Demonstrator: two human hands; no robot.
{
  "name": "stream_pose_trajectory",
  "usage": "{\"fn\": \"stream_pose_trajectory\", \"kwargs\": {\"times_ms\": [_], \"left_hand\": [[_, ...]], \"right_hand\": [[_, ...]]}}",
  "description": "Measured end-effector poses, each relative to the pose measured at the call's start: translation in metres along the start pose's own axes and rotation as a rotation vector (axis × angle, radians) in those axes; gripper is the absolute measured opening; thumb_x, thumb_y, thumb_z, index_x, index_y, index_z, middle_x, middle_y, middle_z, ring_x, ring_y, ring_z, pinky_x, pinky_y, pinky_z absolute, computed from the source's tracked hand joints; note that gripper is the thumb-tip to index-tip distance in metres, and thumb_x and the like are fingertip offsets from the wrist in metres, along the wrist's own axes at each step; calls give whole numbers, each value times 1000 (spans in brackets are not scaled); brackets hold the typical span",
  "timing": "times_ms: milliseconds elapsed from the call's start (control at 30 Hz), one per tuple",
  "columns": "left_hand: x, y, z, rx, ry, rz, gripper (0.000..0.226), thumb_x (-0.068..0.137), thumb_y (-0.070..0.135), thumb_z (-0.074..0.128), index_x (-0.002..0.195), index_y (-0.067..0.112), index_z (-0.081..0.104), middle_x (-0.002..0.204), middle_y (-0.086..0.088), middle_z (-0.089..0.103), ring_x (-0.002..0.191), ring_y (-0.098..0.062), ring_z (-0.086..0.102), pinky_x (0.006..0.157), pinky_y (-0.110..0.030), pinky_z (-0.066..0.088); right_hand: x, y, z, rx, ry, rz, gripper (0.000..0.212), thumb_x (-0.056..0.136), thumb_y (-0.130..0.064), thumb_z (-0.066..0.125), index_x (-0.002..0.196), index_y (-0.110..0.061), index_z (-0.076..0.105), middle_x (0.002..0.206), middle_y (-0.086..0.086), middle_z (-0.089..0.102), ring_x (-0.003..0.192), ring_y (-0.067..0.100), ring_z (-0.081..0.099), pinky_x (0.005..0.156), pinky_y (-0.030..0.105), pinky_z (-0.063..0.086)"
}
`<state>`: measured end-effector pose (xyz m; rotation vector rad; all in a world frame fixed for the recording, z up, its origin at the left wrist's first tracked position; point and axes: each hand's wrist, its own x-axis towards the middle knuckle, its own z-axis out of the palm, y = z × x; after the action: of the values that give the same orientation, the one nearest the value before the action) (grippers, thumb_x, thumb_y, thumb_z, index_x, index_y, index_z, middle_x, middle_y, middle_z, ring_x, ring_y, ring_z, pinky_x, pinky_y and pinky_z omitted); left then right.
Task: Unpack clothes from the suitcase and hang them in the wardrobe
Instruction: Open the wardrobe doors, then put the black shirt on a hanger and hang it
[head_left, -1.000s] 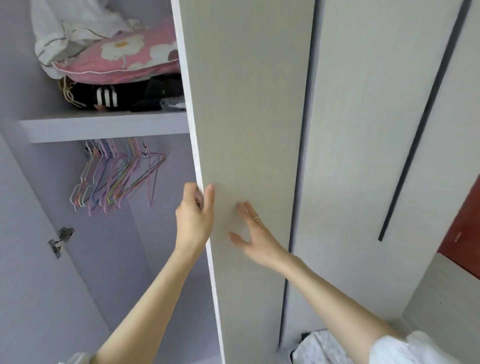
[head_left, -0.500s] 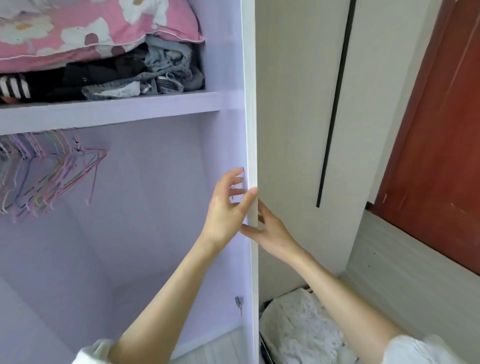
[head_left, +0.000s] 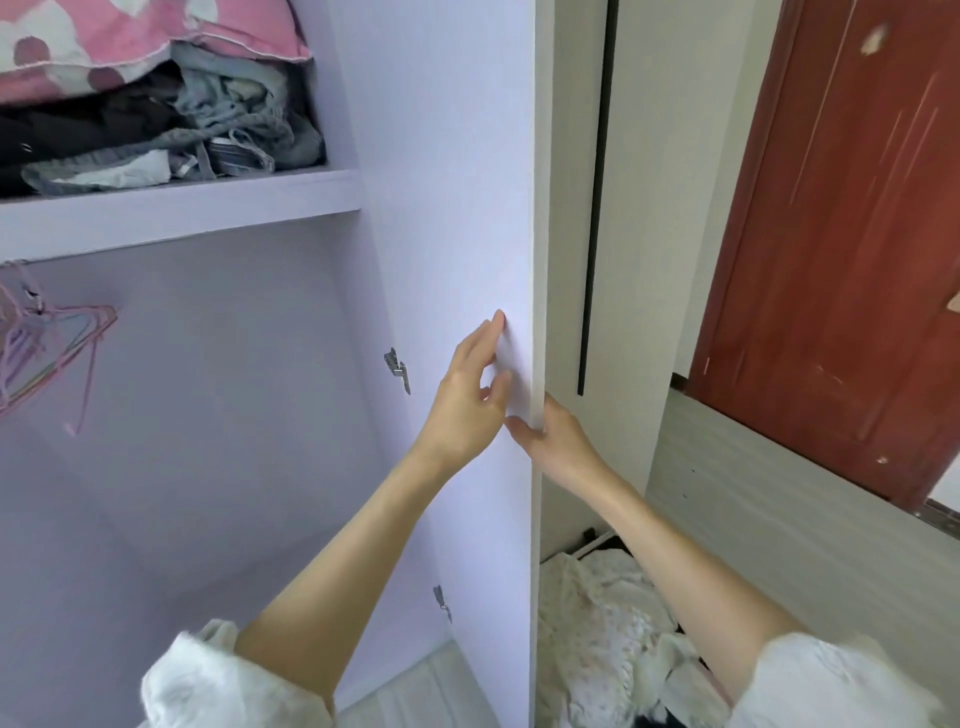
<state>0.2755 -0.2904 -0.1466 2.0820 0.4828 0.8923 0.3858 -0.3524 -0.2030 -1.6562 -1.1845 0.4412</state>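
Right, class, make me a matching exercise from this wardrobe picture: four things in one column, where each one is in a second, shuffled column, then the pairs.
Things:
1. pink floral pillow
2. hangers
3. left hand
4. right hand

Places:
A. gripping the wardrobe door's front edge
B. flat on the door's inner face
C. on top of the clothes pile on the shelf
D. below the shelf, far left

Pairs: 1-C, 2-D, 3-B, 4-A

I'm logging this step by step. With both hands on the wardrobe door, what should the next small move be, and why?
Probably let go of the door and reach down to the clothes below: it already stands wide open, baring the hangers, while the left hand and right hand hold no garment.
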Motion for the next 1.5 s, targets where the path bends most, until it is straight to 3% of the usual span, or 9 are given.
{"fn": "stream_pose_trajectory", "kwargs": {"times_ms": [167, 267, 400, 500, 700, 867, 1033, 1267, 1500], "left_hand": [[-3, -2, 2, -32, -17, 1, 59, 96, 2, 37, 147, 29, 21, 148, 9, 24, 132, -8, 35, 79, 3, 40], [-11, -3, 6, -23, 8, -59, 50, 97, 8, 38, 142, 26, 31, 138, 11, 34, 112, -7, 48, 75, 1, 40], [-28, -20, 16, 16, 25, -151, 20, 96, 12, 40, 103, 22, 56, 98, 3, 63, 90, -18, 61, 82, -28, 50], [-42, -33, 32, 24, -151, -187, 18, 96, 16, 41, 92, 23, 56, 79, 1, 65, 72, -12, 62, 73, -22, 49], [-71, -66, 93, 164, -627, -186, 22, 97, 17, 41, 105, 13, 61, 89, 4, 60, 82, -11, 55, 63, -9, 40], [-90, -96, 156, 163, -841, -217, 26, 98, 16, 42, 112, 8, 61, 109, -6, 64, 100, -16, 57, 84, -19, 42], [-110, -142, 231, 264, -1092, -299, 29, 98, 24, 38, 120, 14, 55, 121, -5, 58, 113, -21, 52, 98, -32, 42], [-128, -225, 365, 357, -1172, -356, 32, 98, 20, 36, 128, 13, 46, 127, -9, 52, 114, -24, 50, 94, -32, 41], [-205, -366, 483, 489, -1273, -265, 51, 98, 19, 38, 146, 16, 23, 148, -9, 28, 134, -26, 32, 110, -35, 30]], "right_hand": [[-11, 3, 4, -21, 15, 60, 40, 97, -27, 43, 138, -27, 42, 117, -8, 62, 91, 6, 58, 74, 12, 42], [-23, 16, 6, -93, -42, 190, 18, 96, -31, 46, 109, -21, 52, 85, -6, 59, 75, 7, 53, 59, 10, 36], [-44, 43, 5, -145, -131, 325, 24, 94, -29, 53, 108, -11, 58, 104, -1, 63, 103, 16, 58, 76, 19, 41], [-67, 67, -3, -171, -112, 413, 37, 94, -27, 53, 127, -10, 54, 124, 3, 60, 116, 17, 55, 90, 19, 40], [-121, 121, -14, -231, -49, 630, 34, 95, -25, 50, 126, -12, 56, 127, 6, 58, 117, 22, 55, 99, 32, 44], [-175, 166, -19, -274, 9, 810, 36, 95, -29, 49, 128, -16, 54, 128, 3, 59, 119, 19, 54, 93, 22, 40], [-228, 226, -36, -276, 47, 957, 35, 96, -25, 48, 127, -11, 54, 127, 5, 60, 115, 20, 56, 100, 31, 42], [-260, 363, -78, -329, 75, 1073, 39, 98, -24, 42, 134, -12, 49, 128, 6, 59, 114, 19, 55, 81, 20, 38], [-314, 562, -49, -365, 65, 1224, 37, 100, -28, 38, 127, -8, 52, 103, 5, 65, 81, 15, 55, 72, 24, 42]]}}
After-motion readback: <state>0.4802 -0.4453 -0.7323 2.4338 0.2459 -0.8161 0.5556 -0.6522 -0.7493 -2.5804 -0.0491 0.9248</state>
